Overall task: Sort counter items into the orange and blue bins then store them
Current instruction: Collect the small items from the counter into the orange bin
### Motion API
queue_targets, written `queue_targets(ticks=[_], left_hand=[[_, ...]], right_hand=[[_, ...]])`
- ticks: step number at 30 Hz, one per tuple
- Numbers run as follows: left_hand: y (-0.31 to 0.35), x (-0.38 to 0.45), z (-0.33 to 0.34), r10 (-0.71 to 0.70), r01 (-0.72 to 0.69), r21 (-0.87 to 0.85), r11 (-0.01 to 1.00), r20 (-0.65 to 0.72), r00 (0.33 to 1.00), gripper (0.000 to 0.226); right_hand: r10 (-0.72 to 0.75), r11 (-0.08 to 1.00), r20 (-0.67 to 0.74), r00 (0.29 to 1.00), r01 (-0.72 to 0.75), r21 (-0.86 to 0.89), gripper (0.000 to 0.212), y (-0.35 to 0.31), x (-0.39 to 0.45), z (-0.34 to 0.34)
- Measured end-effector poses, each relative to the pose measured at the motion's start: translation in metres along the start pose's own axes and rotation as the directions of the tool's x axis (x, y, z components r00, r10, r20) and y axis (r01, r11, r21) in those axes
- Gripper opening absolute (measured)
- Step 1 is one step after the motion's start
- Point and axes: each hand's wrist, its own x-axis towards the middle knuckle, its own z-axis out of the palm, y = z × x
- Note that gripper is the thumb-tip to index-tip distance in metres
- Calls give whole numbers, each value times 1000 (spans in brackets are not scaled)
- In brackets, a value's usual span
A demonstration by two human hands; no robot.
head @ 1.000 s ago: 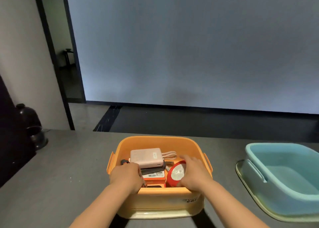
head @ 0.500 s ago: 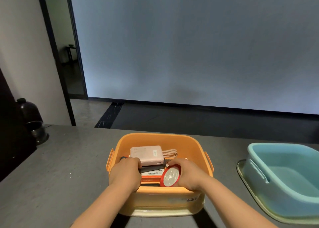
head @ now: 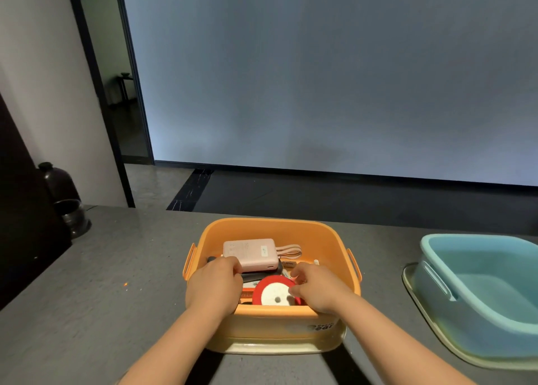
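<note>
Both your hands are down inside the orange bin point(head: 270, 320), which sits on the grey counter point(head: 116, 268) directly in front of you. Your left hand point(head: 214, 285) reaches in over the near left rim with its fingers curled downward; the knuckles face the camera and hide the fingertips, so you cannot tell whether they hold anything. Just beyond those fingers lies the pink power bank point(head: 251, 253), its near left corner touching or almost touching your knuckles, with its looped pink cable point(head: 289, 251) trailing off to the right toward the far wall of the bin. Under the power bank, a dark flat item point(head: 262, 276) pokes out between your two hands.

Your right hand point(head: 318, 290) comes in over the near right rim, and its thumb and fingers pinch the right edge of the red and white ribbon spool point(head: 272, 293). The spool stands tilted, its white face with the small hole turned toward you, resting against the near wall of the bin just left of your right fingertips. An orange box point(head: 247, 293) shows between the spool and your left hand, partly covered by both.

The blue bin point(head: 477, 297) stands well to the right of your right hand, on a pale lid or tray point(head: 436, 338) that shows under its near edge. Far off to the left of your left hand, a dark jar point(head: 59, 180) and a dark bowl point(head: 71, 217) sit at the counter's edge by the wall.
</note>
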Motion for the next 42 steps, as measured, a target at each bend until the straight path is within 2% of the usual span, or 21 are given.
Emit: queue_targets(ticks=[4,7,10,14,15,17,19,21,24,26,27,31,33,38,42], left_hand=[[1,-6,-5,24,-30,-70,997,-79,997,13],[-6,-15,-7,80,-97,-110,989,-151,985,12],[-13,-24,-5,170,-186,-63,981,-204,964,11],[-14,-26,-4,190,-200,-26,980,-207,960,11],[-13,-26,-5,183,-191,-21,981,-193,964,12],[-13,-26,-7,179,-182,-6,983,-158,971,16],[-12,-30,-11,193,-197,-19,980,-130,973,18],[-12,-40,-14,218,-224,-52,973,-110,970,22],[-7,-65,-18,209,-219,-135,966,-84,974,22],[-1,-86,-20,196,-209,-207,956,-82,977,15],[3,-97,-21,188,-202,-238,950,-82,979,21],[22,-132,-28,135,-151,-404,902,-68,989,26],[37,-146,-29,163,-177,-441,880,-71,984,26],[65,-166,-24,359,-325,-438,839,-3,933,22],[83,-161,-22,542,-465,-416,781,84,836,20]], right_hand=[[94,995,42,995,-92,-48,48,-3,7,2],[22,1000,52,998,-22,10,42,-10,12,6],[-65,998,92,994,62,26,37,-18,14,14],[-51,998,151,987,44,48,37,-20,10,11],[-50,998,124,991,45,41,37,-21,6,9],[-68,997,-17,998,68,-47,37,-22,-5,7],[-115,990,-181,977,97,-105,34,-20,-23,9],[-149,988,-279,949,129,-90,29,-13,-48,14],[-191,981,-380,905,169,-91,30,9,-90,21],[-214,977,-398,892,199,-79,39,22,-115,23],[-211,977,-404,890,201,-67,44,27,-126,22],[-147,987,-462,875,158,-15,41,49,-165,16],[-127,991,-471,873,126,-33,38,59,-183,14],[18,999,-551,834,-36,-21,35,73,-230,14],[222,970,-641,735,-231,71,35,76,-279,25]])
